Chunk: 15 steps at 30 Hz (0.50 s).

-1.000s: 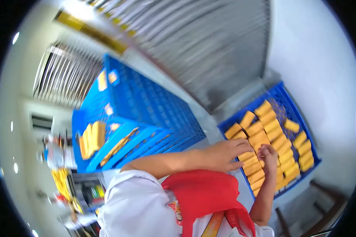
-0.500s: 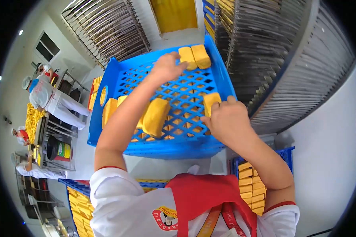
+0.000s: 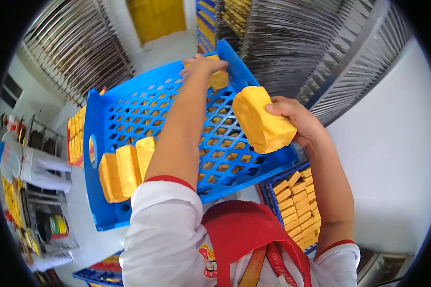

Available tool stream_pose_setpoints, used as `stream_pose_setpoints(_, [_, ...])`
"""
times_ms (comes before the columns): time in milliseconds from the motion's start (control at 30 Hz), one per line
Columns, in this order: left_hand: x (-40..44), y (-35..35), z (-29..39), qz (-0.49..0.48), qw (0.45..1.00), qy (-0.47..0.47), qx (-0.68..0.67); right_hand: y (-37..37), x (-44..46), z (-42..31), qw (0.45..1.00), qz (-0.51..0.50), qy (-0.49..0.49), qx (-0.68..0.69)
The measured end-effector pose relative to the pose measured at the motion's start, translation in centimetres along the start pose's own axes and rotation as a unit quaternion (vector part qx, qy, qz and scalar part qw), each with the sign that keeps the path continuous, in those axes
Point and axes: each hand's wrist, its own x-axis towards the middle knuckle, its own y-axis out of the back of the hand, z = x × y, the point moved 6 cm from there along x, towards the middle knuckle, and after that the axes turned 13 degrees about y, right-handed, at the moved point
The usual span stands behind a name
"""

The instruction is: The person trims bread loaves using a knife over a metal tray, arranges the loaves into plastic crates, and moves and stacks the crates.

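Note:
My right hand (image 3: 299, 119) grips a yellow bread loaf (image 3: 261, 119) from its right side, thumb on top. The loaf is raised over the right edge of the blue plastic crate (image 3: 148, 91). My left hand (image 3: 199, 66) reaches to the crate's far right corner, its fingers spread, over and touching another yellow loaf (image 3: 219, 80). The hand hides part of that loaf. Several loaves (image 3: 128, 170) stand side by side in the crate's near left corner, partly covered by my left arm. More bread shows through the lattice floor.
Below right stands a dark blue crate (image 3: 297, 210) packed with loaves. Metal racks (image 3: 292, 43) rise close behind the crate on the right, with another rack (image 3: 76, 43) at upper left. A co-worker (image 3: 28, 162) in white stands at left near a metal table.
My right hand has lifted a loaf from the crate's near right corner. My left hand has moved to the far-corner loaves. The view has turned, and the crate appears tilted.

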Motion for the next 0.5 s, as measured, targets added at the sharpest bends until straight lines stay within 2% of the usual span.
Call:
stream_pose_setpoints(67, [0.5, -0.5, 1.1, -0.009, 0.999, -0.017, 0.04, 0.7, -0.5, 0.3, 0.988, -0.018, -0.023, 0.15])
stream_pose_setpoints(100, [0.6, -1.1, 1.2, 0.002, 0.998, -0.012, 0.059, 1.4, -0.7, 0.4, 0.989, -0.007, -0.012, 0.149])
stream_pose_setpoints(167, [-1.2, -1.1, 1.3, 0.015, 0.997, -0.02, 0.078, 1.8, -1.4, 0.4, 0.968, -0.004, -0.021, 0.252])
stream_pose_setpoints(233, [-4.5, 0.3, 0.2, 0.043, 0.997, 0.002, 0.071, 2.9, -2.3, 0.4, 0.969, 0.04, -0.005, 0.246])
stream_pose_setpoints(300, [-3.1, 0.4, -0.5, 0.029, 0.998, -0.003, 0.049, 3.4, -2.9, 0.8, 0.938, -0.032, -0.011, 0.344])
stream_pose_setpoints(367, [-3.1, 1.3, -1.0, 0.026, 0.999, 0.0, 0.028, 4.5, -4.2, 0.8, 0.928, -0.047, 0.016, 0.37])
stream_pose_setpoints(500, [-2.0, 0.9, -1.9, 0.07, 0.996, -0.03, 0.038, 6.5, -5.3, 1.9, 0.837, -0.142, 0.077, 0.524])
